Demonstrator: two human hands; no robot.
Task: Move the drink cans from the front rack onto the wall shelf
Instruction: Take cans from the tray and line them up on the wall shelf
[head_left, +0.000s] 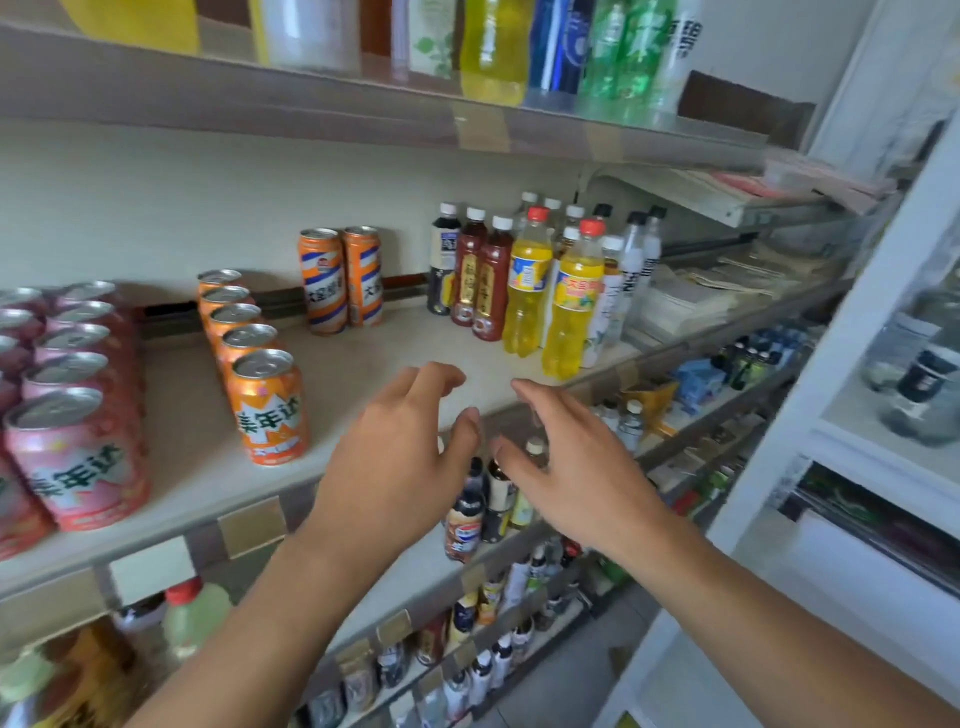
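Note:
On the wall shelf (171, 431) a row of several orange cans (267, 408) runs from the front edge toward the back wall. Left of it stand rows of pink cans (78, 460). Two taller orange-and-white cans (340, 280) stand at the back. My left hand (400, 462) and my right hand (576, 473) hover side by side over the shelf's front edge, to the right of the orange row. Both have relaxed, slightly curved fingers and hold nothing. The front rack is out of view.
Bottles of yellow drink (571, 306) and dark tea (480, 280) fill the shelf's right part. A shelf above carries large bottles (493, 47). Lower shelves hold small bottles (467, 519). A white cabinet frame (852, 322) stands at the right.

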